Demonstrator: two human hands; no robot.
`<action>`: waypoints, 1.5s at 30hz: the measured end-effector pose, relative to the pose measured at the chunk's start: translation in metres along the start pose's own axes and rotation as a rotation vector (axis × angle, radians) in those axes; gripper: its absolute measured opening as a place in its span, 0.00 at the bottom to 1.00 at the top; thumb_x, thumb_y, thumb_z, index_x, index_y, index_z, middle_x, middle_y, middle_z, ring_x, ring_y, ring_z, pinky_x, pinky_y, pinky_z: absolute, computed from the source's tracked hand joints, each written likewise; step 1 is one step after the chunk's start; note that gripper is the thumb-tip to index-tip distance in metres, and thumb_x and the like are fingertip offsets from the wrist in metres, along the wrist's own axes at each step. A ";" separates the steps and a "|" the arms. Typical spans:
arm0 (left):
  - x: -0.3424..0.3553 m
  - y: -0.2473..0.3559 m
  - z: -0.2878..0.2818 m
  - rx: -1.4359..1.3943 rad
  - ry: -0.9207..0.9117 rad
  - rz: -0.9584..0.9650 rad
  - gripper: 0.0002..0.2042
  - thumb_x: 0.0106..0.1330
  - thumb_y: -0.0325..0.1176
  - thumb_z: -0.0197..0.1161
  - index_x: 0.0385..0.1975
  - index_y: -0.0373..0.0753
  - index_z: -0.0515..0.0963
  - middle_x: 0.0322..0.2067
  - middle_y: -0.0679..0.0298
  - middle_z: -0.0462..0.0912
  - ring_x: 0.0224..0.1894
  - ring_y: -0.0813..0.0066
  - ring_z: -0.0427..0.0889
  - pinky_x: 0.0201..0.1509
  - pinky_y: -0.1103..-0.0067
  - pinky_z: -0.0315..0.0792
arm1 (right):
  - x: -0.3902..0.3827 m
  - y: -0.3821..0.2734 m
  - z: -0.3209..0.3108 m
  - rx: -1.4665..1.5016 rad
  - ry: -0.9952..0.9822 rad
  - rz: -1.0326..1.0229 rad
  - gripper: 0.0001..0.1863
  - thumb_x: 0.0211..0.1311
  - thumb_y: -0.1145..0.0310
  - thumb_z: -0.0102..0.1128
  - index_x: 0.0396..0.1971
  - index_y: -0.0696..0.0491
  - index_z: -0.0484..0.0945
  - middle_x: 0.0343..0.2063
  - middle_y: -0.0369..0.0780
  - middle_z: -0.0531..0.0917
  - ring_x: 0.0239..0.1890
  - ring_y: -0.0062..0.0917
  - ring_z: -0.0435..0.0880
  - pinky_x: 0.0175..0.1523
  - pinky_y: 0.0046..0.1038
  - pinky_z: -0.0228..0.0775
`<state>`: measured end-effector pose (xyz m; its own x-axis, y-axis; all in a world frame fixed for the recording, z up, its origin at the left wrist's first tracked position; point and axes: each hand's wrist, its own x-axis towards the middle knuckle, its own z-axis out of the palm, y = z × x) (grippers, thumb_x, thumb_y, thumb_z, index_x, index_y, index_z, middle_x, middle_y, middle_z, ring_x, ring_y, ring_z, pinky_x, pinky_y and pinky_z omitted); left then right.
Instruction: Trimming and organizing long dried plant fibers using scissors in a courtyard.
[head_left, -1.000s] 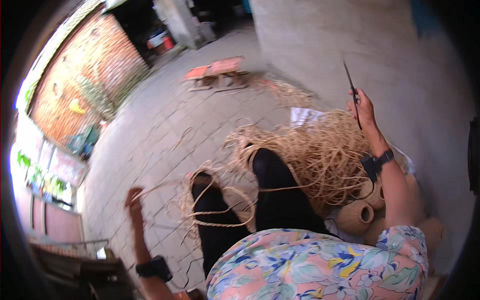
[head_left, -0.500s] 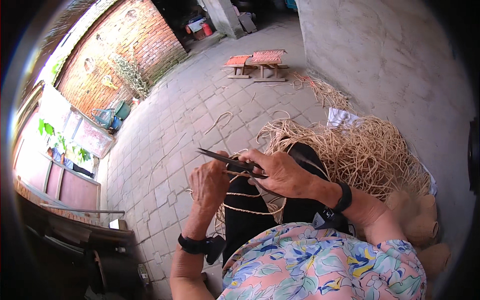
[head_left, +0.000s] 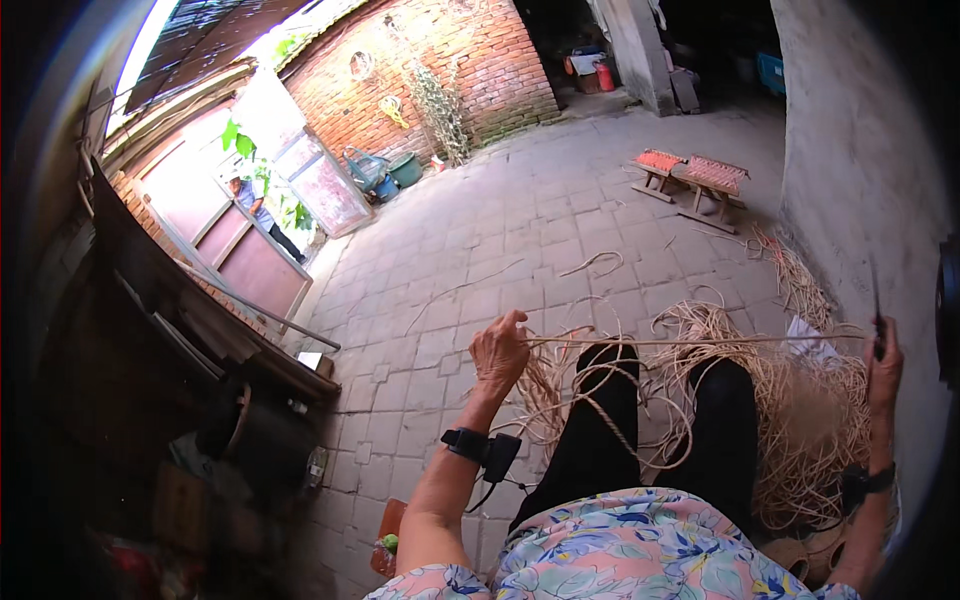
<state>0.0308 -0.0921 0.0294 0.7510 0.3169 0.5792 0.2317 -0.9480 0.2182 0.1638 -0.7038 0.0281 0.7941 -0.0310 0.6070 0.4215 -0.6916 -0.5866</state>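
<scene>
Stools (head_left: 712, 174) stand far right, rope heap (head_left: 785, 475) near right; left hand (head_left: 499, 350) grips cord (head_left: 700, 341), right hand (head_left: 885, 370) grips scissors (head_left: 880, 337), now apart, earlier together

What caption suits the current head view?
Tan cord runs straight from left hand to right hand, which holds scissors; loose pile nearby.

Place: home-like courtyard | paving slabs (head_left: 450, 240) | brick wall (head_left: 495, 70) | open gate (head_left: 265, 270) | low stools (head_left: 712, 175)

— Can you read any words, numbers or signs, from the upper left of the frame to the lower right?
— None; no label or brand is legible anywhere.
</scene>
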 end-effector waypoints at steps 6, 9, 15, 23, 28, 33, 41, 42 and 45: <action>0.012 -0.025 0.013 -0.001 -0.194 -0.098 0.10 0.54 0.38 0.62 0.36 0.49 0.79 0.29 0.59 0.83 0.32 0.58 0.83 0.34 0.67 0.74 | 0.032 0.185 -0.099 -0.858 0.299 0.258 0.22 0.64 0.68 0.54 0.59 0.48 0.67 0.45 0.47 0.81 0.45 0.41 0.81 0.43 0.37 0.73; 0.008 -0.065 0.022 -0.194 -0.218 0.080 0.11 0.58 0.37 0.57 0.39 0.44 0.76 0.25 0.60 0.81 0.28 0.66 0.82 0.33 0.73 0.74 | 0.044 0.196 -0.125 -0.915 0.244 0.527 0.24 0.62 0.65 0.56 0.59 0.47 0.68 0.44 0.47 0.81 0.43 0.42 0.81 0.42 0.37 0.73; 0.028 0.002 0.023 -0.457 -0.505 -0.059 0.12 0.60 0.31 0.57 0.43 0.41 0.75 0.36 0.61 0.80 0.35 0.60 0.81 0.34 0.72 0.75 | -0.018 0.135 -0.052 -0.158 -0.030 0.392 0.23 0.56 0.65 0.59 0.52 0.52 0.72 0.39 0.40 0.82 0.36 0.27 0.79 0.40 0.28 0.72; 0.031 0.072 -0.005 -0.273 -0.299 0.078 0.10 0.69 0.37 0.46 0.41 0.47 0.75 0.32 0.55 0.80 0.30 0.53 0.81 0.34 0.65 0.72 | -0.069 -0.168 0.073 1.125 -1.282 0.325 0.25 0.63 0.57 0.53 0.53 0.60 0.66 0.48 0.48 0.77 0.45 0.29 0.79 0.53 0.29 0.72; 0.008 0.128 -0.026 -0.166 -0.348 0.152 0.07 0.67 0.39 0.52 0.39 0.47 0.75 0.19 0.54 0.79 0.24 0.51 0.80 0.28 0.63 0.68 | -0.090 -0.206 0.149 1.507 -1.262 0.632 0.25 0.70 0.50 0.42 0.51 0.57 0.68 0.44 0.46 0.78 0.39 0.24 0.78 0.47 0.28 0.72; -0.011 0.140 -0.048 -0.314 -0.505 0.334 0.12 0.60 0.33 0.62 0.43 0.44 0.75 0.27 0.59 0.81 0.29 0.60 0.81 0.33 0.69 0.71 | -0.069 -0.188 0.147 1.723 -0.810 0.745 0.21 0.69 0.50 0.44 0.45 0.53 0.69 0.29 0.41 0.82 0.22 0.18 0.76 0.29 0.23 0.68; -0.028 0.077 -0.037 -0.477 0.146 0.093 0.02 0.57 0.21 0.62 0.28 0.36 0.77 0.23 0.62 0.79 0.22 0.75 0.77 0.28 0.80 0.70 | -0.061 -0.155 0.068 1.378 -0.652 0.518 0.23 0.67 0.49 0.47 0.48 0.54 0.69 0.31 0.37 0.79 0.27 0.14 0.71 0.34 0.18 0.64; -0.035 0.079 -0.029 -0.475 0.109 0.228 0.02 0.57 0.23 0.63 0.29 0.36 0.77 0.22 0.62 0.79 0.22 0.75 0.77 0.29 0.80 0.70 | -0.060 -0.158 0.064 1.376 -0.654 0.517 0.23 0.67 0.49 0.47 0.48 0.54 0.69 0.31 0.37 0.79 0.27 0.14 0.71 0.34 0.18 0.64; -0.045 0.106 -0.017 -0.398 -0.047 0.511 0.06 0.53 0.24 0.66 0.30 0.38 0.78 0.23 0.62 0.79 0.26 0.66 0.79 0.31 0.76 0.71 | -0.060 -0.165 0.054 1.323 -0.628 0.498 0.23 0.67 0.49 0.47 0.48 0.53 0.69 0.31 0.37 0.79 0.28 0.14 0.71 0.34 0.18 0.64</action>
<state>0.0113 -0.2059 0.0398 0.7346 -0.1813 0.6538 -0.4019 -0.8926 0.2041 0.0705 -0.5485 0.0595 0.8743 0.4756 0.0965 -0.1279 0.4176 -0.8996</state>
